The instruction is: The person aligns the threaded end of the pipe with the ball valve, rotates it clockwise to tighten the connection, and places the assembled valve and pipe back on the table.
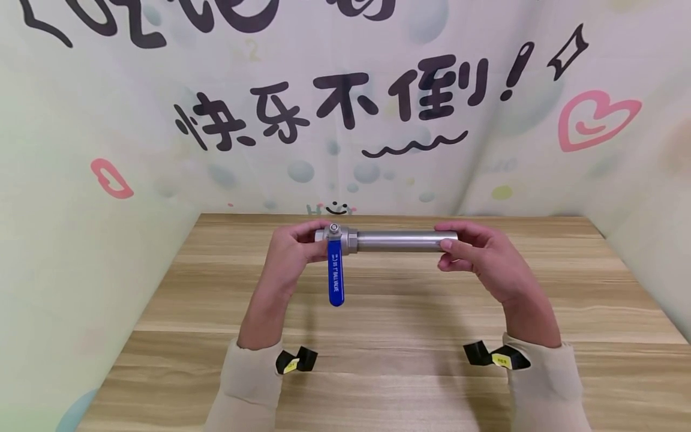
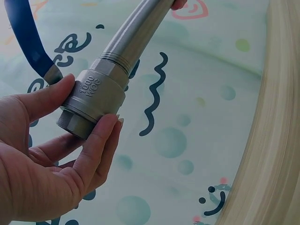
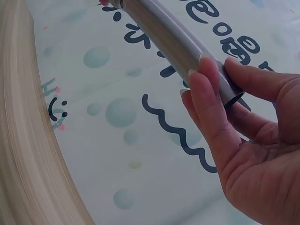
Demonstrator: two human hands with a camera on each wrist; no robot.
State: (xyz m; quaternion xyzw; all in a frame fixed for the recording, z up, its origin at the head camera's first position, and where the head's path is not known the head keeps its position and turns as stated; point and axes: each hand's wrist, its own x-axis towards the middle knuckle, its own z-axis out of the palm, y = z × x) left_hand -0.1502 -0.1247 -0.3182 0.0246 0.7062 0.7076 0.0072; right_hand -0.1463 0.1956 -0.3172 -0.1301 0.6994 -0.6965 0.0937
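Two joined metal parts, a ball valve (image 2: 97,96) and a steel pipe (image 1: 399,241), were found held above the wooden table (image 1: 378,372), the pipe running out to the right of the valve. Exposed threads (image 2: 116,61) were noted where the pipe met the valve. The valve was gripped by the left hand (image 1: 286,255), thumb set against fingers; the pipe's end farthest from the valve was pinched by the right hand (image 1: 486,261). For a sound hold, it was judged that both ends should be supported in line, so that no sideways load would be put on the joint. The blue handle (image 1: 336,276) was found projecting from the valve toward the wearer, near the left thumb; it was judged liable to foul the fingers if the valve were rotated. Nearer the wearer than the valve, black wrist fittings (image 1: 308,359) were seen at both cuffs (image 1: 251,372). Beyond the valve, a printed cloth (image 1: 259,180) was observed.
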